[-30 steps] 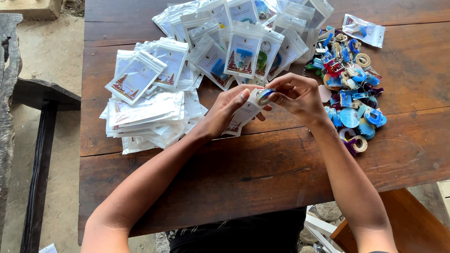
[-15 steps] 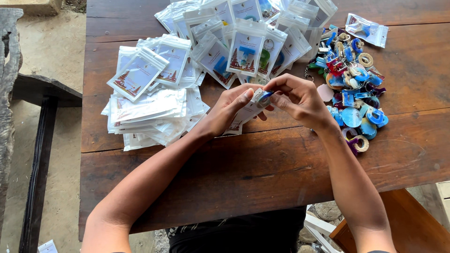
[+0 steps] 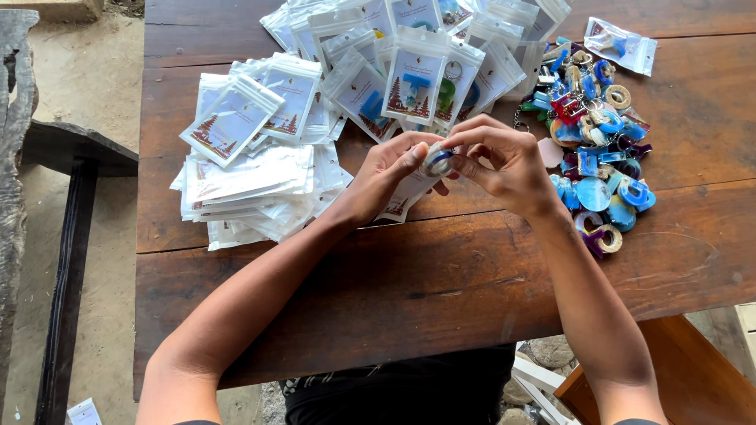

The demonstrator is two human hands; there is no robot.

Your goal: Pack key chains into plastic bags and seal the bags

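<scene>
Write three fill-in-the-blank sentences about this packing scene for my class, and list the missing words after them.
1. Both hands meet over a table made of ____.
2. The loose pile of colourful keychains lies to the ____ of the right hand.
3. The left hand and right hand together hold one small ____ near the packets.

Missing words: wood; right; pouch

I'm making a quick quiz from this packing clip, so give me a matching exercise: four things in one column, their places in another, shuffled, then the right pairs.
Things:
1. stack of flat white pouches
2. heap of loose keychains
3. single filled pouch
4. small pouch

Places:
A. far right corner of the table
B. pinched between left hand and right hand
C. left of the hands
D. right of the hands

Pairs: 1-C, 2-D, 3-A, 4-B
</scene>
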